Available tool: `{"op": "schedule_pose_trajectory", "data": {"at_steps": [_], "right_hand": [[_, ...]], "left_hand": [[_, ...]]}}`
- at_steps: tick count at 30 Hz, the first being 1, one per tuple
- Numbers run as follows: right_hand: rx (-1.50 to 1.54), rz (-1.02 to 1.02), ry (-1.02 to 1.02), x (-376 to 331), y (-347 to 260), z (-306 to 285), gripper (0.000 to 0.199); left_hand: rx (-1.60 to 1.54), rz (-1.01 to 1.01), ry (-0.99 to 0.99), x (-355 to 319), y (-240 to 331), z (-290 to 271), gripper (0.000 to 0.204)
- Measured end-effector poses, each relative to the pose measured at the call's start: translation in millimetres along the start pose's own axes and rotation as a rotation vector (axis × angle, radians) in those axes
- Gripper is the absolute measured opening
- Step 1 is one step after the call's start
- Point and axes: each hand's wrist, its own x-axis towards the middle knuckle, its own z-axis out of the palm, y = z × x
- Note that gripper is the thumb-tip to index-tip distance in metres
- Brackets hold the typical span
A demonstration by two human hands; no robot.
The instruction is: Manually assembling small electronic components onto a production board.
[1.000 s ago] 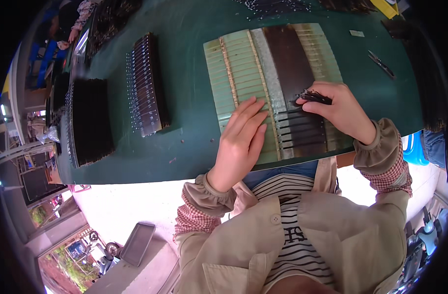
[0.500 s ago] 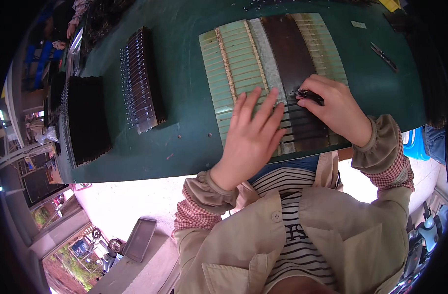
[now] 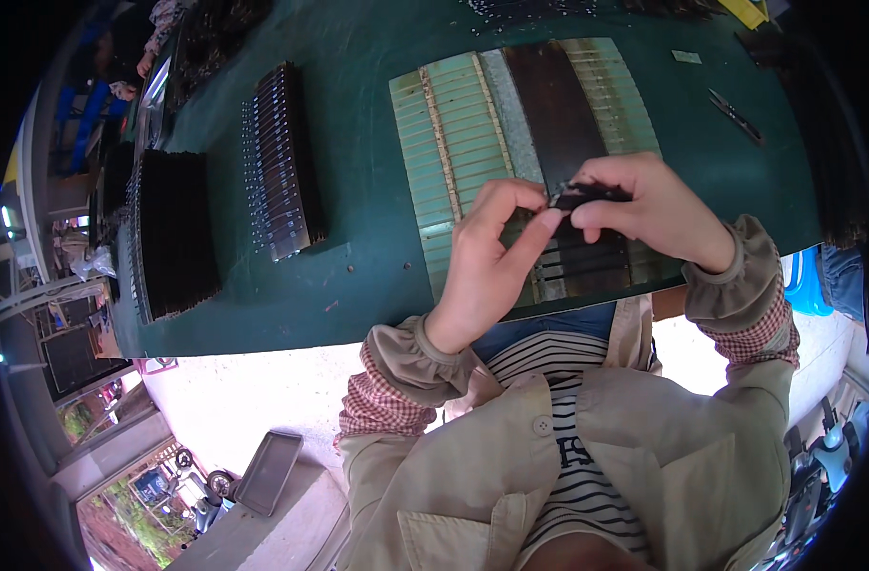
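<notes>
The right hand (image 3: 658,205) is curled around a bundle of black strands (image 3: 598,193), gripping it between thumb and fingers. The left hand (image 3: 487,257) brings thumb and forefinger together at the bundle's end nearer the board's left side; whether they pinch one strand or several is too small to tell. The bundle is above the near part of a grooved board (image 3: 468,128). It is probably very light, soft and bendy, apt to splay or slip; the best hold is likely close to its ends, a few strands at a time. It looks dark, thin and slightly uneven. The board is pale green with a dark brown band (image 3: 553,105). Left of the board, on the green surface (image 3: 358,143), lies a black strip with pale-dotted ends (image 3: 287,162), and farther left a thick black stack (image 3: 177,238). Right of the board lie small snips (image 3: 735,116).
</notes>
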Motion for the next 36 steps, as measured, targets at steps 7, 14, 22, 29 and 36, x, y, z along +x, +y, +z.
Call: {"op": "schedule_pose_trajectory", "data": {"at_steps": [7,14,22,29,36], "right_hand": [[0.024,-0.127,0.177,4,30,-5,0.018],[-0.093,-0.086,0.238,9,34,-6,0.015],[-0.297,-0.144,0.318,14,38,4,0.016],[-0.609,-0.236,0.468,10,38,8,0.017],[-0.024,-0.239,0.199,2,31,-19,0.016]], "left_hand": [[-0.167,-0.126,0.021,-3,-11,-8,0.009],[0.444,0.163,0.056,-9,-6,-18,0.013],[0.598,0.234,-0.039,-10,-8,-14,0.023],[0.826,0.314,-0.136,-10,-5,-12,0.033],[0.336,0.213,-0.072,8,5,-11,0.029]]}}
